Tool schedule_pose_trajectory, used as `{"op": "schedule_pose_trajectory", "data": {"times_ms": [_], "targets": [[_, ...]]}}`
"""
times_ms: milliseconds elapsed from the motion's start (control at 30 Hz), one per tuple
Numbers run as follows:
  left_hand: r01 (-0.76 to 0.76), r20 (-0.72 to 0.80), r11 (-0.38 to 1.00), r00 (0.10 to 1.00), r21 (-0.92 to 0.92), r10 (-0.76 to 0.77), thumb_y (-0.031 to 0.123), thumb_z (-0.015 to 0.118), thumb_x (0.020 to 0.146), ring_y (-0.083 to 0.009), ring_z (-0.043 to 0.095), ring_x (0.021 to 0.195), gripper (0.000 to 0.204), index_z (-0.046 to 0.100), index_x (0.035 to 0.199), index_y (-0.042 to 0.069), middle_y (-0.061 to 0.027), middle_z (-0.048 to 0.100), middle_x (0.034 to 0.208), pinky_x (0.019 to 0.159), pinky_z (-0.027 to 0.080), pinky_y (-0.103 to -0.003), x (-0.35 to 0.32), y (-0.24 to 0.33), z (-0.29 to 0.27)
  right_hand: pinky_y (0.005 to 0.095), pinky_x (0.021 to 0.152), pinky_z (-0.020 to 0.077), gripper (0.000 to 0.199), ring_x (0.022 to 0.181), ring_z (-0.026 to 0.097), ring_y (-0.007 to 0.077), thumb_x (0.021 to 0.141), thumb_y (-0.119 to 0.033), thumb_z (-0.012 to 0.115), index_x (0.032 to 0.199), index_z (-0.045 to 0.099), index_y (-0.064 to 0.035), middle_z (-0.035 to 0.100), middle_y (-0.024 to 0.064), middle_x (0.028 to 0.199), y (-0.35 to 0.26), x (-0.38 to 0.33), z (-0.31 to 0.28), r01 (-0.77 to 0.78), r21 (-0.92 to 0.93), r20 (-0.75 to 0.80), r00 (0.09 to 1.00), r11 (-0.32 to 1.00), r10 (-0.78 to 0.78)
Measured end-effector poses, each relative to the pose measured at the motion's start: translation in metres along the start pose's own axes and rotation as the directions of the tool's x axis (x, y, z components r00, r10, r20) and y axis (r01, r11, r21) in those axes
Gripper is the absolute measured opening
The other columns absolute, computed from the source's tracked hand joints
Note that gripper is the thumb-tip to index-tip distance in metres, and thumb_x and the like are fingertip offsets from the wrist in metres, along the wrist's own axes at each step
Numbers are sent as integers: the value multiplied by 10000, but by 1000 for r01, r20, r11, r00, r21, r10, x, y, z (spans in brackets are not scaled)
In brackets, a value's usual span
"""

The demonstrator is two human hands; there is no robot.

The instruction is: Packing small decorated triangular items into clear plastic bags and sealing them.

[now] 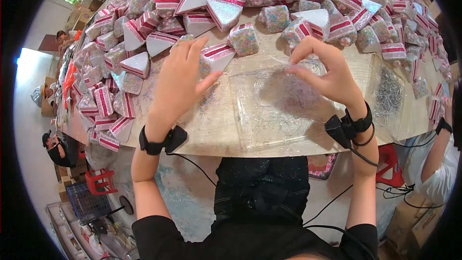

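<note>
The pale table (202, 135) spans the centre of the frame and carries, along its upper and left portions, a large heap of cake-slice ornaments (228, 12) in white, pink and glitter. A clear tray (247, 127) lies at centre right, holding a tangle of pale fine strands (298, 91); a second tray (385, 124), with dark strands (389, 91), lies farther right. The left hand (175, 82), left of centre, has its fingers extended toward the top of the frame and its thumb spread well away from them; its underside is hidden, so whether it has hold of a glittery piece there cannot be told. The right hand (329, 70), above the clear tray, is curled, thumb and index fingertips brought together, apparently on a pale strand (279, 60). The governing relation is lateral: the near slice (219, 55) sits at upper centre, between the hands, immediately beside the left fingers and thumb and apart from the right fingertips. The left hand is therefore the nearer. The slice's pink stripes run from lower left to upper right, rising toward the right-hand side; its full long axis cannot be judged
</note>
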State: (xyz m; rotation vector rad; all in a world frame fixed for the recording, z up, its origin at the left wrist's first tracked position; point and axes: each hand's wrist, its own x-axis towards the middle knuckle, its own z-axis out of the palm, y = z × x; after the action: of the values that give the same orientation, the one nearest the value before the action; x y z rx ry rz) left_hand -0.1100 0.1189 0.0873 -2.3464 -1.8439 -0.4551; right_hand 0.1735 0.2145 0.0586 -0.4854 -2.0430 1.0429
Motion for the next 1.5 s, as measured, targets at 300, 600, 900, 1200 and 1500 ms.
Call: {"op": "schedule_pose_trajectory", "data": {"times_ms": [300, 600, 900, 1200, 1500], "targets": [[-335, -35, 911, 941, -240, 337, 134, 699, 808, -302, 588, 965, 229, 612, 1008, 66, -96, 594, 1033, 820, 484, -394, 14, 46, 10, 339, 721, 497, 80, 779, 632, 234, 780, -64, 709, 846, 683, -26, 679, 77, 833, -3, -7, -19, -257, -238, 741, 575, 937, 346], [-421, 166, 822, 844, -383, 510, 130, 680, 800, -301, 549, 974, 239, 567, 1002, 75, -89, 548, 1062, 841, 468, -391, 9, 53, 56, 376, 732, 490, 277, 876, 596, 309, 769, -105, 717, 1021, 627, -35, 590, 115, 956, 15, -12, 5, -56, -372, 359, 912, 927, 199], [-235, 274, 801, 856, -551, 439, 139, 630, 830, -311, 584, 861, 126, 572, 927, 81, -104, 584, 877, 747, 467, -406, 7, 37, 58, 347, 627, 495, 151, 661, 626, 235, 716, -111, 751, 839, 691, -47, 658, 82, 733, 5, -8, -30, -323, -336, 728, 507, 885, 461], [-261, 260, 808, 856, -529, 447, 162, 623, 843, -310, 590, 835, 113, 559, 878, 76, -99, 579, 840, 725, 457, -416, 5, 29, 58, 328, 604, 477, 195, 674, 616, 201, 732, -189, 788, 853, 719, -53, 658, 58, 771, 11, 0, -31, -153, -131, 635, 746, 980, 201], [-189, 277, 834, 886, -518, 373, 102, 611, 809, -340, 539, 794, 125, 526, 879, 42, -138, 520, 835, 708, 442, -412, -1, 35, 54, 448, 923, 448, 687, 1131, 476, 359, 541, -229, 857, 1171, 599, -146, 498, 114, 1231, -11, -25, -9, 66, -458, 583, 775, 886, 244]]}}
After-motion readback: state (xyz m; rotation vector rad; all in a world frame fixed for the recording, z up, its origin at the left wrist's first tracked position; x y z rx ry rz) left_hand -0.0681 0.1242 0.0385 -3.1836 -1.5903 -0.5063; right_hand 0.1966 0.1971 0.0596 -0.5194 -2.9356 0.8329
